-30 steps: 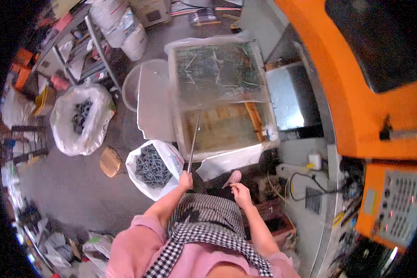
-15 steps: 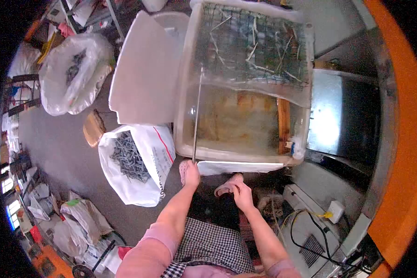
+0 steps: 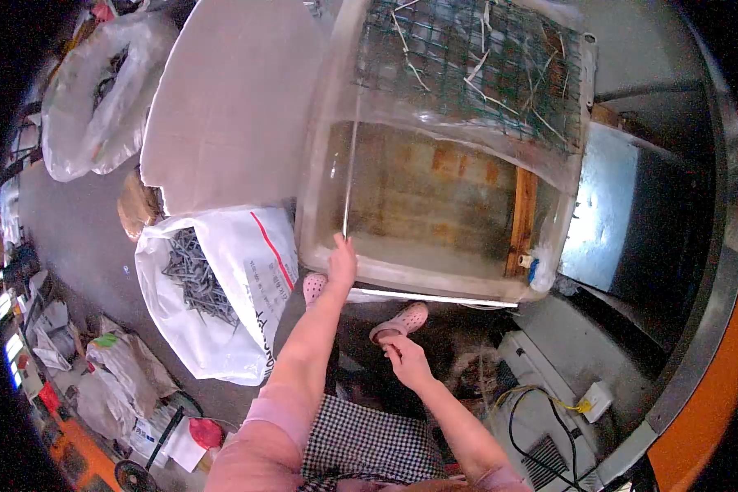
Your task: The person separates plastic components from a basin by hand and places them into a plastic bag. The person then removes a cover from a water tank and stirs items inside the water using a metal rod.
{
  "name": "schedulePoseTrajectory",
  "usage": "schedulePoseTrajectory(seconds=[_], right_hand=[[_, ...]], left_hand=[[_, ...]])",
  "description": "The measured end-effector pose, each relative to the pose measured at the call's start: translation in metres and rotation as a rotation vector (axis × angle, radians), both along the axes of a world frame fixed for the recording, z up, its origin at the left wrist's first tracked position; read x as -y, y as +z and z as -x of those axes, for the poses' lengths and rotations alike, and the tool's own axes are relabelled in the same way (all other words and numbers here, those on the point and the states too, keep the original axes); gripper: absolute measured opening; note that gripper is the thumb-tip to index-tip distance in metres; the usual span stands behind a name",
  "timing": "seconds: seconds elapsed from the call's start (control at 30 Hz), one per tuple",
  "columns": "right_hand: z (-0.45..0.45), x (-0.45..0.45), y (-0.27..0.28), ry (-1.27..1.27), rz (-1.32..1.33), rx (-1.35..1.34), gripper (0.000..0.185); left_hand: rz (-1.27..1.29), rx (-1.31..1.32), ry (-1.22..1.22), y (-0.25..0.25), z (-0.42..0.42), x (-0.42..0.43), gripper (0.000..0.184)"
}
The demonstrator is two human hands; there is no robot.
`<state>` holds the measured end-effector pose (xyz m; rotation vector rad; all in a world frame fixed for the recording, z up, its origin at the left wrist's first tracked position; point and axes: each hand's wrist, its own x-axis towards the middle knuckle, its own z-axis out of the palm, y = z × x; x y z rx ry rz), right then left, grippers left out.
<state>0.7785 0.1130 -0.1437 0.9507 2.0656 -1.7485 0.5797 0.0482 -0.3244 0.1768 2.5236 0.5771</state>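
My left hand (image 3: 343, 263) is over the front left rim of a large white tub (image 3: 435, 280), its fingers closed around the near end of a thin metal rod (image 3: 350, 176). The rod reaches forward over the tub's left part. Brownish, cloudy liquid (image 3: 426, 184) shows in the tub's near half. My right hand (image 3: 407, 361) hangs low in front of the tub, above a pink clog (image 3: 407, 318). Its fingers are pinched together; whatever is between them, if anything, is hidden. A green wire grid (image 3: 467, 70) with pale strips lies across the tub's far half under clear film.
Left of the tub stand a white sack of grey nail-like metal pieces (image 3: 195, 275) and a pale board (image 3: 230, 107). Farther off is a clear plastic bag (image 3: 107, 98). A wooden bar (image 3: 523, 217) runs inside the tub's right side. Cables (image 3: 512, 426) hang at lower right.
My left hand has moved forward with the rod, from in front of the tub to over its rim. My right hand stays low and pinched. The view has shifted closer to the tub.
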Motion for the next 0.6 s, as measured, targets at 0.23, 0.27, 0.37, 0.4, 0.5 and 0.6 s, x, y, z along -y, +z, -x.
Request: schedulePoseTrajectory(seconds=[0.23,0.27,0.37,0.4,0.5,0.6], right_hand=[[0.022,-0.027,0.005,-0.004,-0.072,-0.031,0.014],[0.025,-0.029,0.004,-0.004,-0.071,-0.030,0.014],[0.029,-0.033,0.002,0.004,-0.148,-0.031,0.013],[0.030,-0.034,0.001,0.003,-0.147,-0.030,0.013],[0.034,-0.033,-0.002,0.000,-0.190,-0.074,0.013],[0.034,-0.031,-0.006,-0.009,-0.185,-0.105,0.013]], left_hand=[[0.032,-0.003,-0.084,0.016,0.026,0.015,0.022],[0.037,-0.020,-0.098,0.011,0.026,0.020,0.023],[0.007,-0.036,-0.117,0.014,0.028,0.027,0.023],[-0.029,-0.036,-0.124,0.016,0.028,0.029,0.023],[0.002,-0.084,-0.162,0.025,0.025,0.032,0.022],[0.131,0.038,-0.138,0.048,0.027,0.033,0.021]])
